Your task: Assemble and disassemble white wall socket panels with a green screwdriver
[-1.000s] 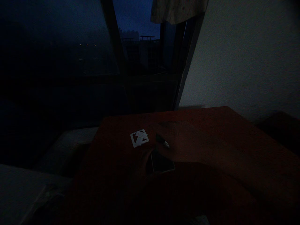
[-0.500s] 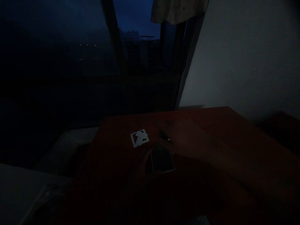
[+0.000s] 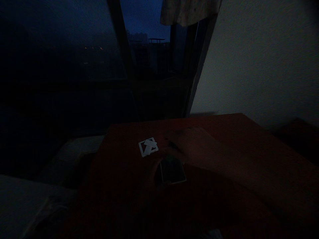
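The light is very dim and both hands are faint. My left hand (image 3: 153,177) is closed around the left side of a dark flat rectangle with a thin pale edge (image 3: 173,172); its exact kind cannot be made out. Over the far edge of that rectangle reaches my right hand (image 3: 193,142), its fingers curled. A small black shape (image 3: 175,146) shows between those fingers, too dark to name. Just left of the right fingertips, a white square frame (image 3: 141,149) lies on the table with two pale strips (image 3: 150,144) crossed over it.
The reddish-brown table (image 3: 224,121) stands by a dark window (image 3: 149,59), with a hanging cloth (image 3: 189,11) at its top. A pale wall (image 3: 261,66) rises on the right. Farther right sits a dark reddish shape (image 3: 297,129).
A bright tip showed at my right fingers a second ago and is now out of sight. The right fingers shifted slightly over the rectangle's far edge. My left hand stayed in place.
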`<control>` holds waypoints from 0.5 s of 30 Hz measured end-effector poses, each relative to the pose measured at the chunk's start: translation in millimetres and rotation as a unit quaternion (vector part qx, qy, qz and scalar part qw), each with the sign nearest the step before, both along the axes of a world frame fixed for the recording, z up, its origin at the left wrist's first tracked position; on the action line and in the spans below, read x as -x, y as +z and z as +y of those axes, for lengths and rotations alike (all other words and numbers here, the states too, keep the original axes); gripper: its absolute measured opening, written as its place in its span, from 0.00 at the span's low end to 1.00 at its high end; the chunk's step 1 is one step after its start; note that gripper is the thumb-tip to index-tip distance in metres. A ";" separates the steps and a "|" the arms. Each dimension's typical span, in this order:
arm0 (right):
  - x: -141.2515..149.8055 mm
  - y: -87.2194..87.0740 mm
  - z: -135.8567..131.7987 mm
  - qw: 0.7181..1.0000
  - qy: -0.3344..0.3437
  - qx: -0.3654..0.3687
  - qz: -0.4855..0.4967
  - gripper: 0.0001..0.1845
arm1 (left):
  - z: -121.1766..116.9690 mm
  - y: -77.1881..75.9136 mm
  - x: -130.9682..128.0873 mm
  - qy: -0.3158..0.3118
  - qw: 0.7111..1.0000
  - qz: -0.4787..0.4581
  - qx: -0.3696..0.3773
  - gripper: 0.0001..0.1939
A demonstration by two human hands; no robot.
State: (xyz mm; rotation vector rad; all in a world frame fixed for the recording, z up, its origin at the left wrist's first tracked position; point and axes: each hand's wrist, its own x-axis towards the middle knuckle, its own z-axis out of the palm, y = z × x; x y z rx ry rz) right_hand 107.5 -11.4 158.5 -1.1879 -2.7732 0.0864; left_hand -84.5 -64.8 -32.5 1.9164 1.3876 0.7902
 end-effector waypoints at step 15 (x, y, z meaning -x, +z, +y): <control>-0.8 0.5 -1.1 0.999 0.038 0.003 0.031 0.15 | -0.2 -6.1 1.0 0.006 1.000 0.014 -0.001 0.40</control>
